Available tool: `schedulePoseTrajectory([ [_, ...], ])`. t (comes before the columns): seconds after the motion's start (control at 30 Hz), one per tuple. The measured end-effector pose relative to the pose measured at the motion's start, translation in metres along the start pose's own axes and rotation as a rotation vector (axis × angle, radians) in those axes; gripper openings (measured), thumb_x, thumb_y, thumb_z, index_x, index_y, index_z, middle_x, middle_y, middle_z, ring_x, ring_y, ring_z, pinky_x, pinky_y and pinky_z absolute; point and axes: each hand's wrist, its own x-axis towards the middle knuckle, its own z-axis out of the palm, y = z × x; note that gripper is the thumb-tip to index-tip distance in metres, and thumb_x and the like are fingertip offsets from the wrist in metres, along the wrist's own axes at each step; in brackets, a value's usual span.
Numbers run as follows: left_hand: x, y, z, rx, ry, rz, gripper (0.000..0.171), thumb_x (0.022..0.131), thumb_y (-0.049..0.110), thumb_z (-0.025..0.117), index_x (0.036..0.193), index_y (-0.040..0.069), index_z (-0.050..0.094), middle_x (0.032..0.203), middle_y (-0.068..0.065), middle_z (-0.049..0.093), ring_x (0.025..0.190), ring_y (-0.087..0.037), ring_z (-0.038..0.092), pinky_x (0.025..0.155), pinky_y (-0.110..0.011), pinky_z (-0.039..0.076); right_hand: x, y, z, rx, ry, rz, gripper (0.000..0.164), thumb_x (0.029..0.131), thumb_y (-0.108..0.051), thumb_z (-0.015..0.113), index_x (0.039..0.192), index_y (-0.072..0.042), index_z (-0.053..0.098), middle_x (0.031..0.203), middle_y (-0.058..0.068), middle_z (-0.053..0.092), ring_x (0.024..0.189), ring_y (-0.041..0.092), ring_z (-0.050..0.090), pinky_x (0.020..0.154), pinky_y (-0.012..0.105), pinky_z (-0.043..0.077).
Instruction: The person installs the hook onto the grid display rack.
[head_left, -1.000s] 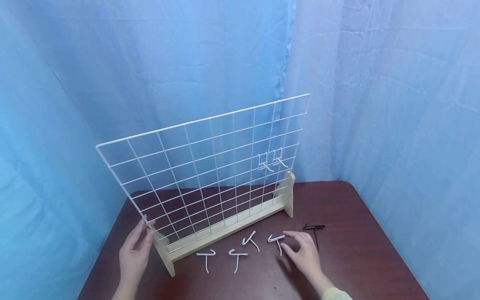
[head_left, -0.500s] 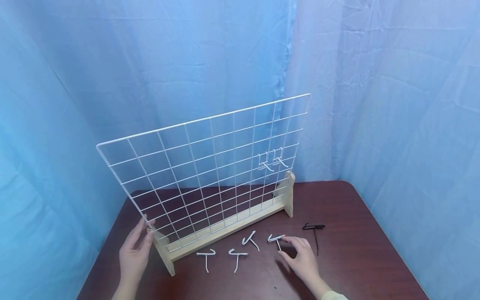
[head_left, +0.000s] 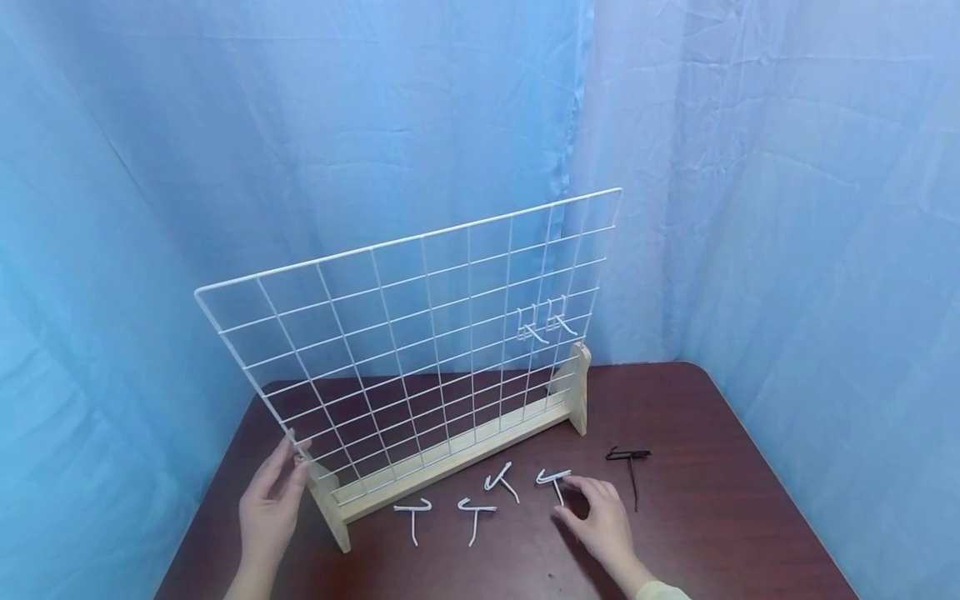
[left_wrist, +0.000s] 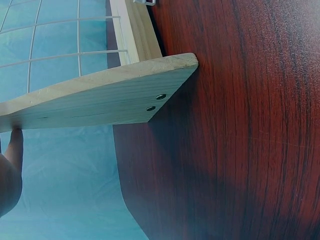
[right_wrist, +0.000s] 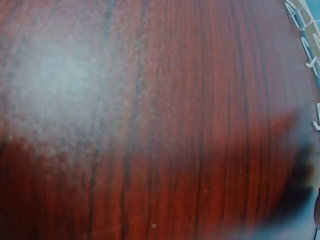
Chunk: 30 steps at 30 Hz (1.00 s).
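Observation:
A white wire grid panel (head_left: 420, 333) stands tilted in a wooden stand (head_left: 450, 454). My left hand (head_left: 268, 508) holds the stand's left upright (left_wrist: 120, 90) near its top, with the thumb in front and fingers around the panel's edge. Beside a white wire hook (head_left: 552, 477) on the table is my right hand (head_left: 603, 521); its index fingertip is at the hook's crossbar and its thumb by the stem's end, with a gap between them. More white hooks (head_left: 412, 508), (head_left: 476, 507), (head_left: 502, 481) lie to the left. Two white hooks (head_left: 532, 332), (head_left: 561, 322) hang on the panel.
A black hook (head_left: 628, 456) lies right of my right hand on the dark red-brown wooden table (head_left: 712, 517). Blue curtains (head_left: 375, 125) surround the table at the back and sides.
My right hand has moved slightly left and down, bringing its thumb to the end of the hook's stem. The hook stays in place, and my left hand has not moved.

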Motion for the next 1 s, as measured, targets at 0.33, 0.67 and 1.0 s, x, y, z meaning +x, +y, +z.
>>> schedulePoseTrajectory([
  [0.33, -0.002, -0.001, -0.001, -0.014, -0.017, 0.021, 0.050, 0.088, -0.019, 0.060, 0.136, -0.004, 0.055, 0.122, -0.002, 0.068, 0.118, -0.002, 0.057, 0.094, -0.016, 0.050, -0.004, 0.004, 0.009, -0.036, 0.008, -0.001, 0.051, 0.061, -0.023, 0.095, 0.106, -0.012, 0.073, 0.101, 0.003, 0.073, 0.097, 0.030, 0.061, 0.083, 0.046, 0.052],
  [0.67, -0.002, -0.003, -0.001, 0.055, -0.010, -0.014, 0.050, 0.090, -0.014, 0.062, 0.137, 0.000, 0.056, 0.123, -0.002, 0.068, 0.117, 0.003, 0.055, 0.094, -0.015, 0.050, -0.009, 0.002, 0.013, -0.085, 0.019, -0.004, 0.050, 0.060, -0.026, 0.096, 0.104, -0.015, 0.076, 0.102, 0.002, 0.069, 0.100, 0.030, 0.057, 0.076, 0.045, 0.051],
  [1.0, -0.002, -0.002, -0.001, 0.053, -0.011, 0.000, 0.049, 0.089, -0.015, 0.062, 0.137, -0.002, 0.055, 0.122, -0.005, 0.068, 0.117, 0.003, 0.055, 0.093, -0.015, 0.051, -0.007, 0.001, 0.014, -0.092, 0.033, -0.005, 0.042, 0.061, -0.025, 0.095, 0.099, -0.016, 0.079, 0.096, -0.001, 0.066, 0.096, 0.029, 0.057, 0.073, 0.044, 0.050],
])
